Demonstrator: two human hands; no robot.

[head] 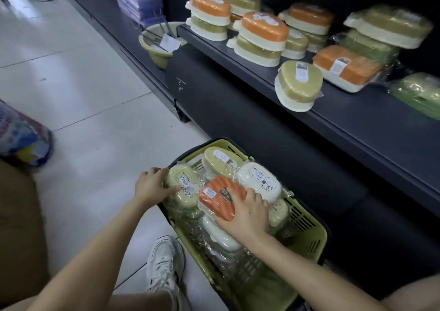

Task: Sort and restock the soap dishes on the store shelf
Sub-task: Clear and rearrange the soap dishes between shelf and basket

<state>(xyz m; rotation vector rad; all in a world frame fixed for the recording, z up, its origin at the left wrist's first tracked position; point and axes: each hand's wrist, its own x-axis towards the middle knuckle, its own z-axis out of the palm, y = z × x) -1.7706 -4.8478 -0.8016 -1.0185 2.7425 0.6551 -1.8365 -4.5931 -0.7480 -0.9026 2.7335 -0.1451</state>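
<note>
A yellow-green shopping basket point(307, 234) sits on the floor below the dark shelf point(357, 120), filled with wrapped soap dishes. My right hand point(247, 213) grips an orange ribbed soap dish point(219, 197) at the top of the pile. My left hand point(152, 185) holds a pale green soap dish point(188, 186) at the basket's left edge. A white dish point(259, 182) and an olive dish point(221, 161) lie beside them. On the shelf stand stacks of orange and olive dishes point(262, 36), with a single olive one point(298, 84) near the front edge.
A green bowl point(154, 48) with metal skewers sits on the lower shelf end at left. Purple boxes point(140, 3) are stacked behind it. A colourful bag point(21, 136) lies on the tiled floor at left. My white sneaker point(166, 263) is beside the basket.
</note>
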